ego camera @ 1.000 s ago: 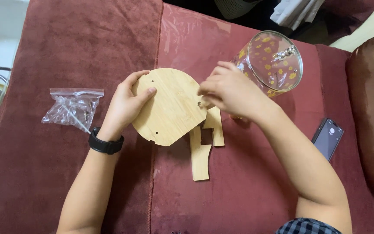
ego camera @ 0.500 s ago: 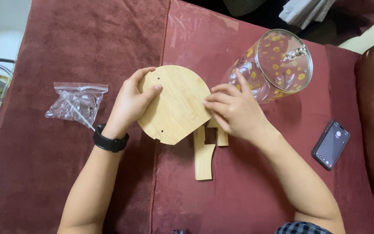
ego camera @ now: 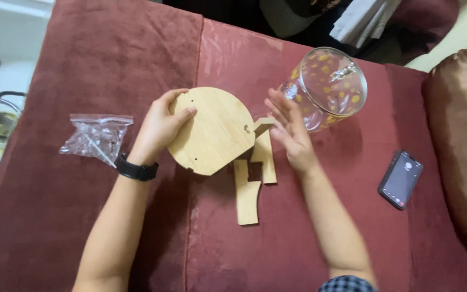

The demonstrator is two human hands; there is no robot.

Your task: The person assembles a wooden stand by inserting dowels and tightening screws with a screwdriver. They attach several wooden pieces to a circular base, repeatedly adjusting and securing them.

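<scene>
Head view is showing me the round wooden disc [ego camera: 212, 130] tilted up off the maroon cushion [ego camera: 109, 65]; it is looking like thin bamboo board, light and stiff, smooth on the face, so I am judging the rim the safest place to take it, away from the small screw holes; my left hand [ego camera: 160, 127] is gripping that rim on the left side, thumb lying across the face; my right hand [ego camera: 290, 135] is hovering open just off the disc's right edge, fingers spread, holding nothing; two flat wooden legs [ego camera: 252, 178] are lying partly under the disc; a spotted glass jar [ego camera: 328, 89] is lying on its side just beyond my right fingers; a bag of hardware [ego camera: 95, 138] is sitting left of my wrist; a phone [ego camera: 401, 179] is lying well to the right.
</scene>
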